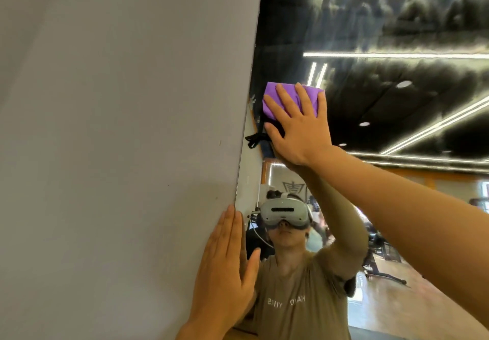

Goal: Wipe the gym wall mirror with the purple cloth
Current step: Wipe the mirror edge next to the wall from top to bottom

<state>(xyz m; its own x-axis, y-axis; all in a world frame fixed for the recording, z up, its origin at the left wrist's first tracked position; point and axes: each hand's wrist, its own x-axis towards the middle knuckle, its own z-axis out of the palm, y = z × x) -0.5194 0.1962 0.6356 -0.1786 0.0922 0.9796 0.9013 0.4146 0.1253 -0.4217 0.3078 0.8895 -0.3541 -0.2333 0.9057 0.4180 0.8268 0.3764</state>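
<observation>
While the right hand (299, 125) presses the purple cloth (288, 99) flat against the mirror (397, 101) just right of frame centre, its fingers (284, 96) lie straight and spread, curling round nothing. The left hand (225, 268), fingers straight and together, rests on the grey wall (119, 128) at the mirror's edge, lower centre. The reflected T-shirt (299, 302) carries reversed lettering, possibly "KAND", too blurred to read.

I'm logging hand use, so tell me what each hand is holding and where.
Neither hand grips anything. The right hand presses the purple cloth flat against the mirror, straight fingers across its face. The left hand rests on the wall.
</observation>
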